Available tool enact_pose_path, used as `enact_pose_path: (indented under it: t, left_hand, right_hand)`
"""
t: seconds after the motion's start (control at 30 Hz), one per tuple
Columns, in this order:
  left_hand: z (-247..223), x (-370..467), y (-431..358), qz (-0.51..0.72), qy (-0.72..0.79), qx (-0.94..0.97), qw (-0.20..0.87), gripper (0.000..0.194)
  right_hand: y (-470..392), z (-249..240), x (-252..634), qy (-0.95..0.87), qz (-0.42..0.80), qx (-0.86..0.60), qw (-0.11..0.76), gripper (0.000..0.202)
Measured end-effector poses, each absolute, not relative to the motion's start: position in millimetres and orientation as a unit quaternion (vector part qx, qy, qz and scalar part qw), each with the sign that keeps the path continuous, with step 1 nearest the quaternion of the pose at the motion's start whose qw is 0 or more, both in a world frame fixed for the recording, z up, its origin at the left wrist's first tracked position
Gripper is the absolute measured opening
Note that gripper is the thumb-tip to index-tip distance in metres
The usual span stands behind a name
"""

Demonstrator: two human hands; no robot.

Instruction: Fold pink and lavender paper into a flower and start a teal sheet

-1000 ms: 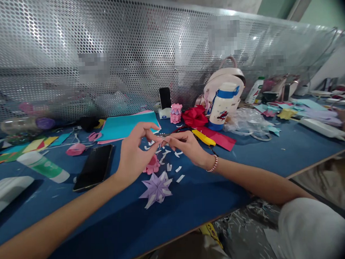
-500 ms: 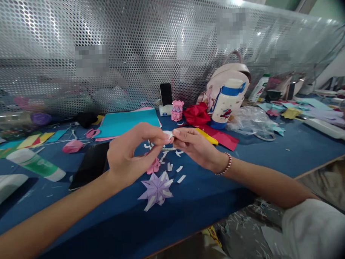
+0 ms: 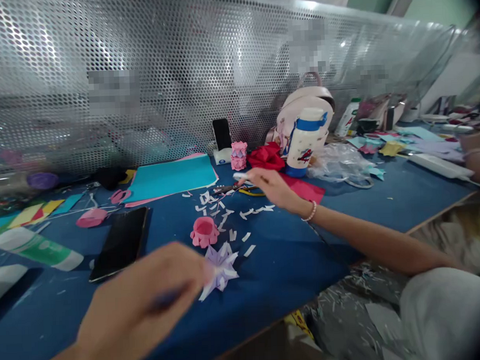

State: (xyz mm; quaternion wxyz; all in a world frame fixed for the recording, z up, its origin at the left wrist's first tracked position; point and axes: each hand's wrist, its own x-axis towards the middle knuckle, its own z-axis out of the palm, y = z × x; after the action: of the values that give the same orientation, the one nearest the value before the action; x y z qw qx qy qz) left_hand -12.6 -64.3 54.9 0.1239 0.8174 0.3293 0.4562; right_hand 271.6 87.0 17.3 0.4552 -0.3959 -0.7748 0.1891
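While the left hand (image 3: 143,293) is blurred in the foreground, its fingertips overlap the left side of the lilac, many-pointed folded-paper star (image 3: 224,265). The star lies on the blue table (image 3: 267,289), ahead and to the right of the left palm. Its points radiate from a common centre, so no single long axis can be assigned. The left hand is the nearer of the two; the right hand (image 3: 275,188) is farther forward and to the right, well apart from the star.

Finger state, left: the thumb and forefinger curve round a gap; contact with the star, or a grip at the tips, cannot be determined. Finger state, right: the fingers extend to the left, and a small, pale white item (image 3: 240,176) shows at their tips; whether they clamp it cannot be confirmed.

Just below the right fingers lie the yellow-handled metal scissors (image 3: 252,194), blades to the left. The pink, scallop-edged paper cup (image 3: 205,239) stands upright just beyond the star, its opening upward. Narrow white paper strips (image 3: 250,250) are scattered to the right of and beyond the cup; the nearest loose strip slants away to the right.
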Motion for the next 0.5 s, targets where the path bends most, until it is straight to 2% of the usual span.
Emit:
enact_pose_path:
  t: [0.1,0.17,0.23,0.3,0.37,0.5]
  left_hand:
    - [55.2,-15.2,-32.3,0.496,0.424,0.686,0.322,0.031]
    - [54.4,-15.9,-16.7,0.507,0.451,0.609,0.411,0.035]
    - [51.9,-15.5,-11.1,0.521,0.449,0.567,0.453,0.037]
    - [47.8,-13.7,-12.3,0.530,0.434,0.556,0.470,0.038]
    - [42.9,-10.9,-15.0,0.528,0.417,0.567,0.475,0.039]
    - [36.0,-7.6,-14.6,0.515,0.400,0.616,0.442,0.036]
  right_hand:
    - [68.3,4.3,268.3,-0.891,-0.009,-0.386,0.241,0.029]
    - [57.1,6.6,264.0,-0.903,-0.042,-0.387,0.183,0.026]
    - [48.7,17.0,257.9,-0.896,0.010,-0.385,0.220,0.024]
    - [42.3,30.0,248.4,-0.875,0.134,-0.359,0.295,0.023]
    - [37.8,40.3,235.9,-0.850,0.247,-0.332,0.327,0.025]
    - [35.1,46.9,213.7,-0.819,0.327,-0.289,0.372,0.027]
